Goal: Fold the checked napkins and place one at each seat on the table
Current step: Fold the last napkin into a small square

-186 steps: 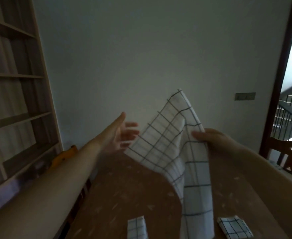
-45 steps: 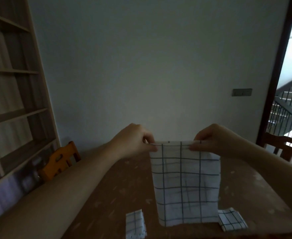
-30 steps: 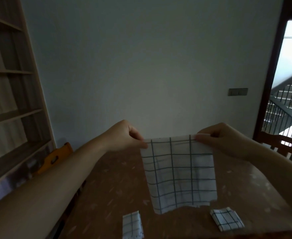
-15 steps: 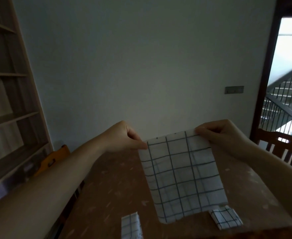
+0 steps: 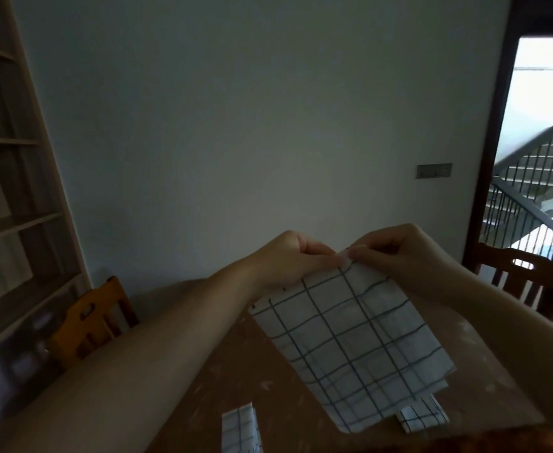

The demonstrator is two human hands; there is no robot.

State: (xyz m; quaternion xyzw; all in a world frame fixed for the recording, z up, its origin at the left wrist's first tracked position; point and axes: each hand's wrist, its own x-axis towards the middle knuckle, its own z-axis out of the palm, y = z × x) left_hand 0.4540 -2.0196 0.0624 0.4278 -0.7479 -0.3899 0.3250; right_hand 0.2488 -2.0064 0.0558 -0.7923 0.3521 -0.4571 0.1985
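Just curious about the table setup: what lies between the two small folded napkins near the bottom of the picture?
In the head view, the hanging napkin's lower edge dips between the left folded napkin and right folded napkin; otherwise only bare table.

Left hand and right hand pinch checked napkin together at top. It hangs above brown table; two folded napkins lie below.

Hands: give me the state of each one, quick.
Left hand: closed, pinching the checked napkin at its top edge.
Right hand: closed, pinching the same edge.
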